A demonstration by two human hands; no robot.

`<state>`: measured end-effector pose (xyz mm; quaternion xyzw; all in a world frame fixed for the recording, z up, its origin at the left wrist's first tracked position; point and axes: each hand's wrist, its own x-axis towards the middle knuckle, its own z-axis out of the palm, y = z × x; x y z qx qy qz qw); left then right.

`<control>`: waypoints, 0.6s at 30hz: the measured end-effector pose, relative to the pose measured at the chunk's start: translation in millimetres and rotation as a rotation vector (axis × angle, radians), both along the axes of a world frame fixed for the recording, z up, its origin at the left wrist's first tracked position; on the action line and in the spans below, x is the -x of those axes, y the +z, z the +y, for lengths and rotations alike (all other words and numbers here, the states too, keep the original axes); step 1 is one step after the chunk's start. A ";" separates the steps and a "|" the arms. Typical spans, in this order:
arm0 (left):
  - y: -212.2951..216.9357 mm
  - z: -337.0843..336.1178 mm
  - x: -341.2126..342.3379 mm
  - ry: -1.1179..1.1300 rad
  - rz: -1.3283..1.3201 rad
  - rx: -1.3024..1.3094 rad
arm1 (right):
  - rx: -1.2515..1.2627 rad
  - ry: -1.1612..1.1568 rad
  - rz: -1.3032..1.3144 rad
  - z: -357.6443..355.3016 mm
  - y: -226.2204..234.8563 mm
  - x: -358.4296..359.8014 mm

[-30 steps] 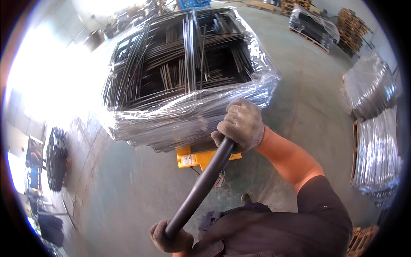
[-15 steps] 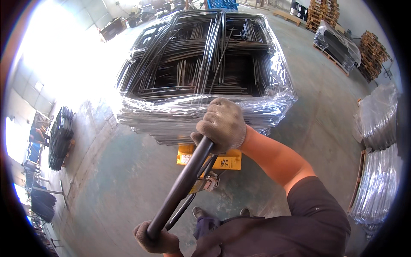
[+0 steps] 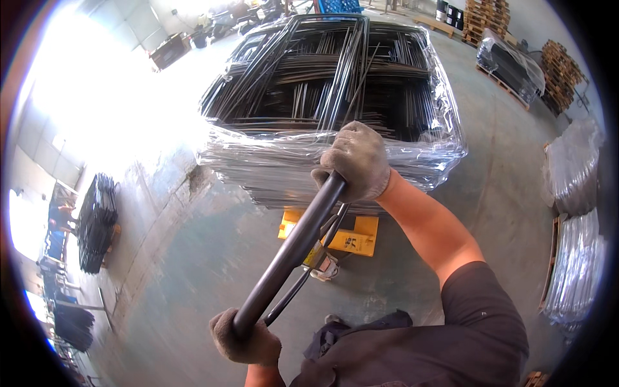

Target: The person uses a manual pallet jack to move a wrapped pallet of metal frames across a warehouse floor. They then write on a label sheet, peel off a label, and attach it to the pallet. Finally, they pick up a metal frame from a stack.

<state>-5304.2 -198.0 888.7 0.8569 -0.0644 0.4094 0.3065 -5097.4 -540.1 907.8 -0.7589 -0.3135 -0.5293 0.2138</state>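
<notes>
Both my hands wear grey-brown knit work gloves. My right hand [image 3: 358, 161] is closed round the far end of a thick black handle bar [image 3: 290, 255]. My left hand [image 3: 245, 338] is wrapped round its near end. The bar runs slantwise and belongs to a pallet jack with a yellow body [image 3: 358, 237], which sits low at the near side of the load. Beyond it stands a broad stack of dark metal frames [image 3: 322, 84], its sides wrapped in clear film [image 3: 277, 164]. The jack's forks are hidden by the load.
At the left stands a bundle of dark frames [image 3: 97, 222] on a pallet. Film-wrapped stacks [image 3: 577, 264] line the right side, with piled wooden pallets [image 3: 487, 22] at the far right. Concrete floor [image 3: 180, 284] lies between. Bright light washes out the far left.
The load, jack and both hands have shifted right and slightly upward in view. My grip on the bar stays the same. A wooden piece now shows at the lower right corner.
</notes>
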 end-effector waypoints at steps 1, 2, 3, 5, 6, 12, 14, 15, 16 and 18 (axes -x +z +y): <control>-2.4 12.5 -11.9 -0.024 -0.003 -0.010 | 0.001 -0.005 0.008 7.7 -2.3 -5.2; -4.6 26.1 -25.3 -0.047 -0.006 -0.021 | 0.008 -0.018 0.031 13.7 -4.7 -12.4; -5.2 37.3 -38.6 -0.068 -0.009 -0.031 | 0.012 -0.036 0.025 19.9 -8.9 -19.6; 1.1 51.7 -75.1 -0.067 -0.053 -0.003 | 0.022 -0.070 -0.005 32.6 -5.5 -40.7; 0.0 60.2 -90.7 -0.087 -0.055 0.027 | 0.032 -0.084 0.002 39.9 -1.3 -50.0; 6.0 105.8 -163.9 -0.120 -0.026 0.038 | 0.025 -0.095 -0.015 80.9 -3.1 -116.6; 9.7 109.1 -185.2 -0.127 -0.040 0.030 | -0.015 -0.104 -0.075 94.0 -4.5 -143.7; 12.1 112.9 -193.5 -0.120 -0.049 -0.002 | -0.034 -0.109 -0.107 99.3 -5.0 -155.8; 15.5 117.1 -203.4 -0.116 -0.056 -0.034 | -0.029 -0.125 -0.060 103.3 -6.8 -166.0; 11.1 136.9 -222.9 -0.055 -0.042 -0.055 | -0.028 -0.114 -0.049 115.4 -3.3 -182.9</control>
